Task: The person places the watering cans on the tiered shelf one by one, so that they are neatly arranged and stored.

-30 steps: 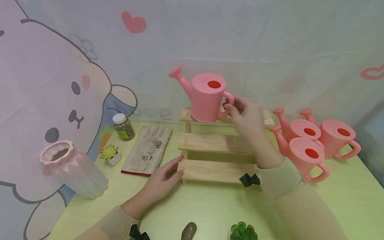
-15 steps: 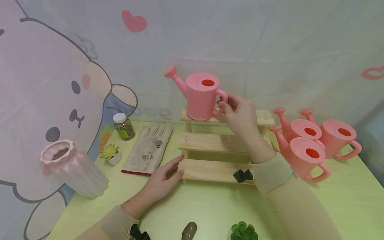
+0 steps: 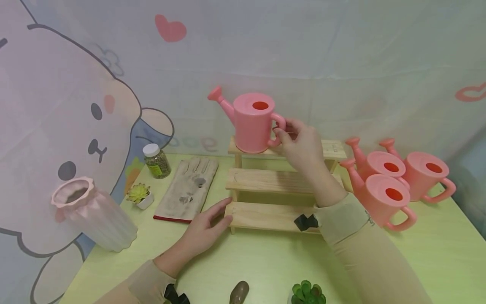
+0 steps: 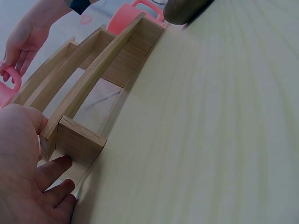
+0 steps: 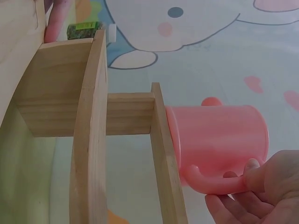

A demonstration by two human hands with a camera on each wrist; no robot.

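A pink watering can (image 3: 253, 122) stands upright over the left part of the top step of a three-step wooden stand (image 3: 273, 180), its spout pointing left. My right hand (image 3: 303, 145) pinches the can's handle between thumb and fingers; in the right wrist view the can's base (image 5: 174, 140) lies right at the top board. My left hand (image 3: 203, 230) rests against the left end of the lowest step, fingers fairly straight. In the left wrist view its fingers (image 4: 55, 171) lie by the stand's end panel (image 4: 79, 142).
Several more pink watering cans (image 3: 387, 196) stand right of the stand. Leftward are a work glove (image 3: 186, 190), a white-lidded jar (image 3: 156, 162), a small succulent (image 3: 139, 194) and a ribbed vase (image 3: 100, 219). A brown handle (image 3: 239, 292) and green succulent (image 3: 308, 292) lie at the front.
My right hand has moved the watering can a little to the left along the top step, mostly in the first half second. The left hand has stayed in place.
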